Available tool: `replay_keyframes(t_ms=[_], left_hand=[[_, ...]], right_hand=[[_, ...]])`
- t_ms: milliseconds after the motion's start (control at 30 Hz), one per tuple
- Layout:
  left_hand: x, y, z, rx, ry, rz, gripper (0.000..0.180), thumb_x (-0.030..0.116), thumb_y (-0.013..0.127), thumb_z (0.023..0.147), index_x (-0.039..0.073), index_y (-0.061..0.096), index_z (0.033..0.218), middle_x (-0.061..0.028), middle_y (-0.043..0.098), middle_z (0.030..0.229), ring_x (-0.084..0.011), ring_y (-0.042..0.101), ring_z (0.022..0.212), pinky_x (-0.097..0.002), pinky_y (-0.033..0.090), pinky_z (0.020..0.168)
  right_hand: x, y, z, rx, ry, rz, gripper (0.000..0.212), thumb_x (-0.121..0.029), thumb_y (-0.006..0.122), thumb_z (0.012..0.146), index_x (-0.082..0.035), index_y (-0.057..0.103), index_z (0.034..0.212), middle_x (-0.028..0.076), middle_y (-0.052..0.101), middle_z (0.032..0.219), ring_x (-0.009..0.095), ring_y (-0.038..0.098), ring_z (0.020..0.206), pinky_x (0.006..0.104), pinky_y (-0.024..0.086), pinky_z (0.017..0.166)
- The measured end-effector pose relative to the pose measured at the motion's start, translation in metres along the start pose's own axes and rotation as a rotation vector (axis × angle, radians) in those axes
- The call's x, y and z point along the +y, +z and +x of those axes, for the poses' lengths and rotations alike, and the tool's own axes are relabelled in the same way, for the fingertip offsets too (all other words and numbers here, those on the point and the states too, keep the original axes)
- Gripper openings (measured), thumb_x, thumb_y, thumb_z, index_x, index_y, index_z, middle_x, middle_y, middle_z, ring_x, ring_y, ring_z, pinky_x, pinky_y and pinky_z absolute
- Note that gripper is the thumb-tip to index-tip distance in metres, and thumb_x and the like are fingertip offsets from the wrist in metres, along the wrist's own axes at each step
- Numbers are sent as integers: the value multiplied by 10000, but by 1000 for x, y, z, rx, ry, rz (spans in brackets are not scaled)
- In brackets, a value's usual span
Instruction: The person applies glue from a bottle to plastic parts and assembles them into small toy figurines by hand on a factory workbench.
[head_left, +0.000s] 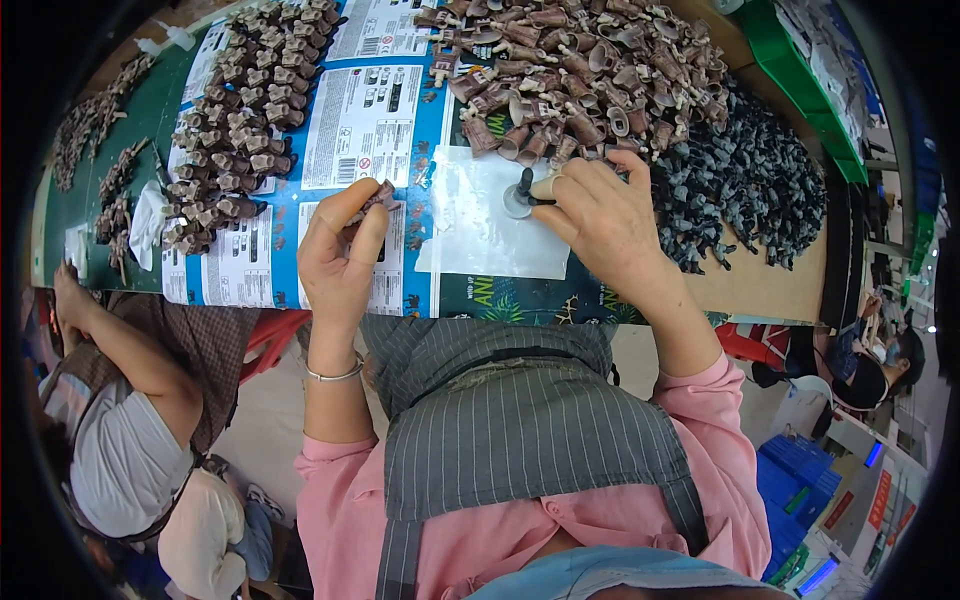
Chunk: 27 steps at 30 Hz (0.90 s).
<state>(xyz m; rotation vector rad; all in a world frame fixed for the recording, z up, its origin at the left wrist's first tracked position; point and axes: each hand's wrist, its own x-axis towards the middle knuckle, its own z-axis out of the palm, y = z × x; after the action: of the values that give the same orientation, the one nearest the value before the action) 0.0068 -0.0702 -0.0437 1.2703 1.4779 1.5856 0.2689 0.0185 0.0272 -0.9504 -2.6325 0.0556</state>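
Raised over the printed sheets, my left hand (338, 260) pinches a small brown moulded plastic piece (378, 197) between thumb and fingers. My right hand (615, 220) is closed at the rim of a small round pale dish (516, 206). A short dark piece (525, 183) stands upright at that dish, by my right fingertips; I cannot make out whether they grip it or something else. The dish rests on a shiny white sheet (480, 245) taped to the table. Just beyond my right hand lies a heap of hollow brown plastic parts (600, 70).
Rows of brown plastic pieces (245, 120) stand on printed card at the left. A heap of grey-and-black parts (750, 180) lies on the right, below a green bin (815, 100). A co-worker's arm (120, 350) reaches the table's left end; a white cloth (150, 222) lies nearby.
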Motion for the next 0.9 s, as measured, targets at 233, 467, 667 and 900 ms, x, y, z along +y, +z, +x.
replay_keyframes(t_ms=[233,467,667,900], left_hand=[[17,16,-11,-107,-155,-266,268,3,639,931,-11,638,1198,-68,675,1097,-115,642,965,-237,510,842],[26,39,-8,-175,-218,-256,240,36,637,942,8,654,1179,-48,683,1077,-89,637,942,-229,509,835],[27,56,-6,-199,-251,-236,240,85,652,946,28,663,1179,-29,692,1053,-75,630,919,-221,512,787],[37,67,-3,-183,-318,-314,252,124,654,953,37,662,1189,-17,697,1049,-61,626,889,-201,494,736]], right_hand=[[-4,-3,-2,76,31,12,176,-184,754,772,-135,638,895,5,563,841,178,599,821,402,355,918],[-7,2,-10,163,106,119,192,-185,772,761,-132,650,899,5,566,811,187,594,806,369,350,838],[-6,5,-16,237,153,202,201,-190,775,759,-126,660,911,7,569,810,194,592,795,349,349,796],[-4,0,-19,307,224,390,189,-197,768,777,-106,669,911,6,588,799,191,579,741,336,357,764]])
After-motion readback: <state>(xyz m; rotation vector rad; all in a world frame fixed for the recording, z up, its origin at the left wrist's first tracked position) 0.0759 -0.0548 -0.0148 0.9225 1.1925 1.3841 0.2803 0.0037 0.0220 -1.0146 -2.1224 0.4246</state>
